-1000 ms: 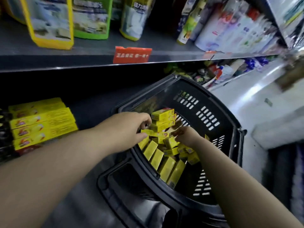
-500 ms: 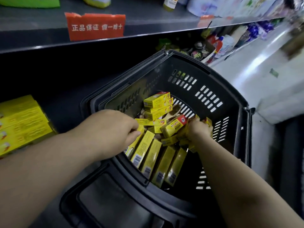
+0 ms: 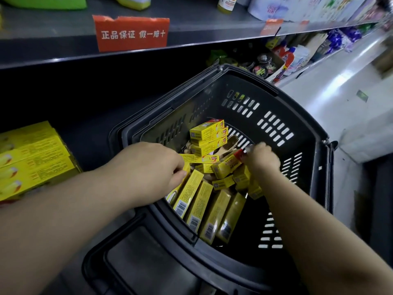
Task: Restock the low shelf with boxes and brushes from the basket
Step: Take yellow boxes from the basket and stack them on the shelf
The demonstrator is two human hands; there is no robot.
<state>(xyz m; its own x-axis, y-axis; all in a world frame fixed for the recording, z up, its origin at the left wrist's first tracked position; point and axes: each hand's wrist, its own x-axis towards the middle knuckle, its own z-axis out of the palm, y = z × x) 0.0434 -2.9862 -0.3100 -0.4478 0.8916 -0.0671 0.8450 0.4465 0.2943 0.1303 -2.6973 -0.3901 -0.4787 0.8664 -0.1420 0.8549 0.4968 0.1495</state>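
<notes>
Fingers (image 3: 258, 145) of right hand (image 3: 262, 161) pinching one yellow box (image 3: 226, 166), left hand (image 3: 148, 167) grip unclear, three stacked boxes (image 3: 207, 136) behind

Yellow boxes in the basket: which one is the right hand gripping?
The slanted box raised over the pile's middle: the right hand pinches its red end. The others lie stacked or in a row.

Left hand (image 3: 153, 167) and right hand (image 3: 262, 160) among yellow boxes (image 3: 198, 201) in black basket (image 3: 251, 76).
</notes>
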